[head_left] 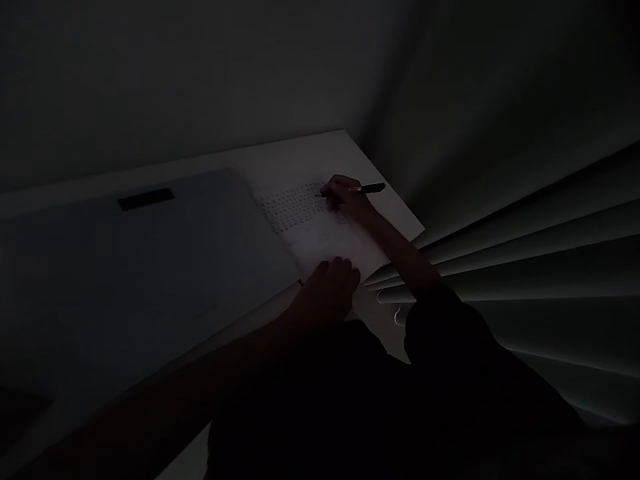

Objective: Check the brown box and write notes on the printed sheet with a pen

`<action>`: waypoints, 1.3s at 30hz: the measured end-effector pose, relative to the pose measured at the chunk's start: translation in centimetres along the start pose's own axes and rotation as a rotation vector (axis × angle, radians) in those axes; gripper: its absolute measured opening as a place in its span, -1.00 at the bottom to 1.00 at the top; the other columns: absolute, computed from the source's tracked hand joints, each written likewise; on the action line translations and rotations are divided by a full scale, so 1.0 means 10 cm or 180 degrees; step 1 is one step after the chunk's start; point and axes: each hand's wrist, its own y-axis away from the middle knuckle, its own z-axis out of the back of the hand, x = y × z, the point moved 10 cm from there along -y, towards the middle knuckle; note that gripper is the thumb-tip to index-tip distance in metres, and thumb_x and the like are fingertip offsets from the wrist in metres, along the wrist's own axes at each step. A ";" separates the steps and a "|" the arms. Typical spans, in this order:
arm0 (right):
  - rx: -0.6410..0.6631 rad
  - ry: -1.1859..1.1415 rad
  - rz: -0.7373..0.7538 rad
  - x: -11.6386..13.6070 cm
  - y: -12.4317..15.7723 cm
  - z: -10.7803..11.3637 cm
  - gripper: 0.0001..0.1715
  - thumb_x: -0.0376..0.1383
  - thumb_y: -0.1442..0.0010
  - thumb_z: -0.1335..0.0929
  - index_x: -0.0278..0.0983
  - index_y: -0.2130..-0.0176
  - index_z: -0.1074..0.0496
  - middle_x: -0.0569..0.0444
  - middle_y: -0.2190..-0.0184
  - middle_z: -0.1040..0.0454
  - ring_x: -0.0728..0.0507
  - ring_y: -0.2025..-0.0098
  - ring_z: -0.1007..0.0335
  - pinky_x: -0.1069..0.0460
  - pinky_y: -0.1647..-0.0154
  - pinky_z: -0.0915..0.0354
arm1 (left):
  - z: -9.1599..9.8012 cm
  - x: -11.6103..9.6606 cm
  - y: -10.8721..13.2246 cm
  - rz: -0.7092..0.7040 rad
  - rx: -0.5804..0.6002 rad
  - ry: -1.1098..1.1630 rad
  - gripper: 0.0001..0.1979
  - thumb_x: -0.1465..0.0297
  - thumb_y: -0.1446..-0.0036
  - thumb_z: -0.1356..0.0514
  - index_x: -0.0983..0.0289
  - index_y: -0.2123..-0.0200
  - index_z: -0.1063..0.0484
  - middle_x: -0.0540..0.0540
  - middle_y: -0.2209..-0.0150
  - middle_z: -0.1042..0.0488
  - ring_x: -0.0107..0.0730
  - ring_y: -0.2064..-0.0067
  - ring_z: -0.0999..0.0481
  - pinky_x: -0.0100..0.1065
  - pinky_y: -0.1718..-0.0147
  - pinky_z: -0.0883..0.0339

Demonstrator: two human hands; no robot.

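1. Dimly, we're seeing our right hand [345, 197] pinching a dark pen [367, 189] betw. thumb & fingers, tip end touching the sheet of paper [320, 230].
2. The paper's lying on the pale desk [300, 157], near its far right corner, w/ rows of small marks across its upper part.
3. Our left hand [327, 287] is resting palm-down on the paper's near edge, fingers lying close together, gripping nothing.
4. A large bluish mat [125, 267] is lying just left of the paper, w/ a dark flat bar [146, 199] on its far part.
5. Slatted blinds [525, 267] are hanging to the right.
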 end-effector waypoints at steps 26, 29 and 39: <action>-0.0036 0.0737 -0.0448 -0.16 0.10 -0.19 -0.58 -0.09 -0.27 -0.38 -0.29 0.44 -0.20 0.20 0.66 -0.23 0.06 0.65 -0.18 0.15 0.63 -0.15 | 0.00 0.02 -0.02 0.0027 0.0024 0.0038 -0.62 0.43 -0.36 0.02 0.42 -0.14 -0.39 0.31 -0.15 -0.39 0.04 -0.15 -0.37 -0.06 0.02 -0.31; -0.0057 0.0715 -0.0573 -0.13 0.11 -0.20 -0.58 -0.15 -0.24 -0.42 -0.27 0.44 -0.16 0.22 0.63 -0.22 0.08 0.64 -0.16 0.15 0.64 -0.14 | -0.01 0.02 -0.02 0.0044 0.0126 0.0105 -0.61 0.43 -0.35 0.01 0.42 -0.15 -0.39 0.31 -0.19 -0.37 0.06 -0.17 -0.35 -0.03 0.01 -0.31; 0.0171 0.0725 -0.0523 -0.13 0.11 -0.27 -0.51 -0.07 -0.33 -0.36 -0.27 0.46 -0.15 0.25 0.69 -0.16 0.08 0.66 -0.15 0.16 0.64 -0.14 | -0.02 0.02 -0.02 0.0015 0.0010 -0.0002 -0.66 0.46 -0.33 0.00 0.42 -0.08 -0.40 0.32 -0.15 -0.38 0.04 -0.13 -0.37 -0.05 0.04 -0.31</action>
